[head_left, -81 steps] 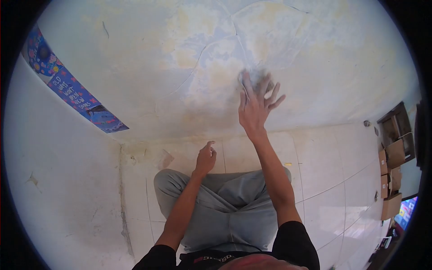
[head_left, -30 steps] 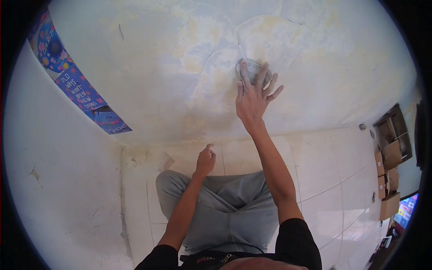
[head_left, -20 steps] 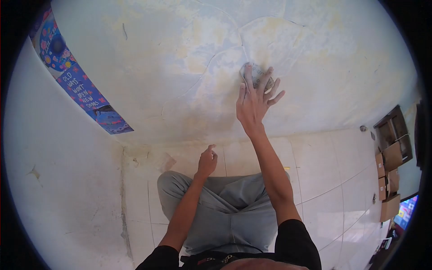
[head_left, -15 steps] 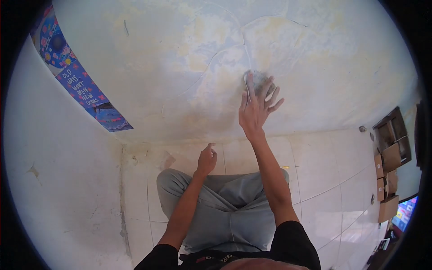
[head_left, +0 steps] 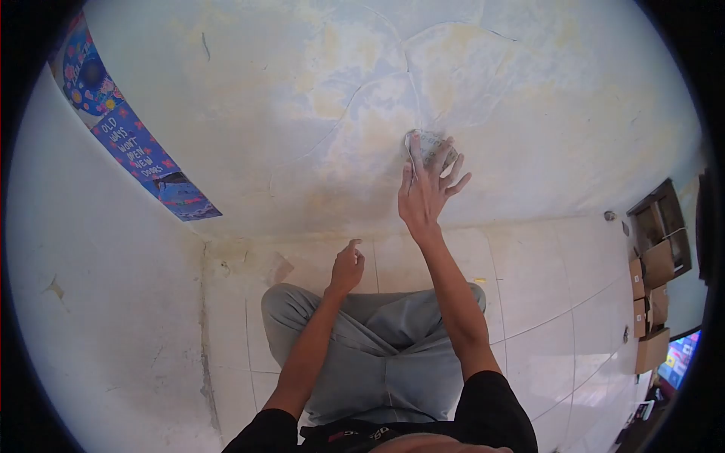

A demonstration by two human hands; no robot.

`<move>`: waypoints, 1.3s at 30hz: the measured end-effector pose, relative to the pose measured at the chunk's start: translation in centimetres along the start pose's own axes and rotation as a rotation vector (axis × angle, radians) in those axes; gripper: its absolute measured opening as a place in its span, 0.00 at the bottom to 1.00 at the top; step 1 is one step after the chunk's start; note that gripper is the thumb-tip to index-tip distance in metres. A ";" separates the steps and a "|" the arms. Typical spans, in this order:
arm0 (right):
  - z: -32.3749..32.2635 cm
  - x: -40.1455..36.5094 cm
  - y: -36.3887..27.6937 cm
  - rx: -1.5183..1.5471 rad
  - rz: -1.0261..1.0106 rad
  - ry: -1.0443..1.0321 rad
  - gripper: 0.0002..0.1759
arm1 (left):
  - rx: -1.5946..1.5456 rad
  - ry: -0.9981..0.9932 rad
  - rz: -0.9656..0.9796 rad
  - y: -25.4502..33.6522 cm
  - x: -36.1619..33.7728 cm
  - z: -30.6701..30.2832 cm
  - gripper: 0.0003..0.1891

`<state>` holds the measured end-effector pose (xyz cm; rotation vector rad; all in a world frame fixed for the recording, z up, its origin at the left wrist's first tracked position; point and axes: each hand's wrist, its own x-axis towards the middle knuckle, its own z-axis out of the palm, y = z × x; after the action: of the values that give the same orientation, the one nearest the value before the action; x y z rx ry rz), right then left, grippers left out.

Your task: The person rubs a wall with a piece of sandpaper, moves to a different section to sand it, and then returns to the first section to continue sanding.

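Observation:
My right hand is pressed against the wall with its fingers spread over a piece of sandpaper. The sandpaper's greyish back carries print, and the fingers hide part of it. Around it the wall has pale patches, yellowish stains and thin cracks. My left hand is held above my crossed legs, near the foot of the wall. Its fingers are loosely bent and somewhat apart, and I see nothing in them.
A blue poster strip with lettering hangs at the left corner. Pale tiles cover the floor. Cardboard boxes and a lit screen stand at the far right. A small yellow bit lies by my right knee.
My right hand and the sandpaper have slid a little down the wall. The left hand stays about where it was.

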<state>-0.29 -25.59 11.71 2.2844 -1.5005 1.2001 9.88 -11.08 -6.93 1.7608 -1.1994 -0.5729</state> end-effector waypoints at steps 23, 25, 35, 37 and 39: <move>-1.8 2.1 0.1 -0.035 -0.039 -0.004 0.27 | 0.006 0.035 0.046 -0.1 0.5 0.1 0.18; -0.7 0.8 1.3 -0.059 -0.049 0.005 0.27 | -0.001 0.007 -0.023 0.0 -0.1 -0.2 0.18; -3.0 4.3 -1.3 0.029 -0.076 0.123 0.33 | -0.015 -0.010 -0.018 -0.2 0.1 0.4 0.18; -2.4 4.5 -1.1 0.030 -0.080 0.127 0.34 | 0.014 0.010 -0.011 -0.5 0.1 0.3 0.18; -2.0 3.7 -0.3 0.031 -0.093 0.143 0.34 | 0.001 -0.017 -0.040 -0.2 0.0 -0.1 0.18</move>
<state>-0.42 -27.01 15.68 2.2085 -1.3210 1.3371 10.06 -11.07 -7.11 1.7877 -1.1789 -0.6113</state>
